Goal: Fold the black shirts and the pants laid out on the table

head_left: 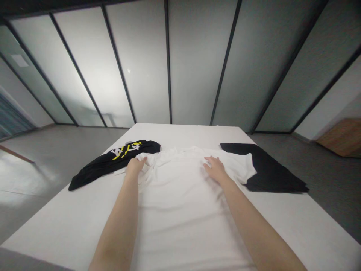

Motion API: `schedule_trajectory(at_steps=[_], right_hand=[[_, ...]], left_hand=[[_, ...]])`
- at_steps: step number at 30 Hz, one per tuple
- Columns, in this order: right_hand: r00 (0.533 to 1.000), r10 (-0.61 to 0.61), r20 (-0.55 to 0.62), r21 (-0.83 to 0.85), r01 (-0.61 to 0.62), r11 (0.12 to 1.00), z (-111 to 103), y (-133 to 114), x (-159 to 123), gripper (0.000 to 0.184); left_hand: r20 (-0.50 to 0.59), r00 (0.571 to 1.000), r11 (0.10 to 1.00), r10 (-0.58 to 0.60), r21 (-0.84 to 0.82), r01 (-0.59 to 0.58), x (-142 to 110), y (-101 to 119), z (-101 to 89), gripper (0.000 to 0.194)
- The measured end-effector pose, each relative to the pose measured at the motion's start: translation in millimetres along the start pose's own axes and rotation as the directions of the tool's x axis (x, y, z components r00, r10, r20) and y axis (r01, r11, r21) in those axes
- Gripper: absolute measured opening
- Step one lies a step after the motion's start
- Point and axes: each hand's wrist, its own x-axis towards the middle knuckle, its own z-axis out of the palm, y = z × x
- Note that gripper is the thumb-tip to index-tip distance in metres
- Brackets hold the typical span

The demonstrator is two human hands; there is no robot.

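Observation:
A white T-shirt (180, 203) lies spread on the table with its collar at the far end and its lower part towards me. At its left shoulder, my left hand (135, 166) is closed on the bunched, wrinkled cloth of the sleeve; the fingertips are partly hidden. My right hand (216, 169) rests over the right side of the chest with the fingers apart. The right sleeve stretches flat beyond that hand and overlaps a black flat piece (270, 171).
A black garment with yellow and white print (96, 167) lies along the left side of the white table (186, 131). Frosted glass panels with dark frames (194, 64) stand behind. A wooden piece (342, 137) is at the far right on the floor.

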Motion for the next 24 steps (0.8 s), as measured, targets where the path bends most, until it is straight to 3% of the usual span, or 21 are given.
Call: schedule_trajectory(at_steps=[4,9,13,15,16,18,20,22,24], right_hand=[[0.991,-0.037,0.129,-0.122,0.052,0.991,7,-4,-9,0.058],[0.991,-0.032,0.13,-0.151,0.052,0.987,5,-3,-11,0.057],[0.991,-0.024,0.132,-0.156,0.045,0.987,5,-2,-10,0.058],[0.99,-0.02,0.137,-0.155,0.041,0.987,5,-2,-10,0.058],[0.99,-0.019,0.138,-0.154,0.041,0.987,5,-2,-10,0.058],[0.99,-0.022,0.136,-0.155,0.043,0.987,4,-2,-11,0.057],[0.991,-0.025,0.132,-0.157,0.046,0.987,4,-2,-11,0.057],[0.991,-0.028,0.129,-0.157,0.048,0.986,4,-2,-11,0.057],[0.992,-0.032,0.125,-0.155,0.051,0.987,4,-2,-11,0.056]], left_hand=[[0.035,0.998,0.991,0.043,-0.129,-0.038,-2,6,-4.3,0.034],[0.025,0.978,0.896,0.206,-0.407,-0.179,-16,24,-20.2,0.036],[0.138,0.89,0.699,0.435,-0.675,-0.237,-32,33,-31.1,0.05],[0.182,0.848,0.684,0.497,-0.684,-0.254,-36,36,-32.8,0.059],[0.172,0.85,0.7,0.498,-0.658,-0.278,-35,37,-32.8,0.059],[0.053,0.898,0.766,0.437,-0.545,-0.341,-31,37,-31.7,0.049],[-0.158,0.948,0.869,0.275,-0.382,-0.316,-23,32,-29.9,0.039],[-0.294,0.954,0.956,0.054,-0.26,-0.134,-17,22,-27.9,0.04],[-0.267,0.957,0.981,-0.111,-0.186,0.062,-14,11,-25.8,0.05]])
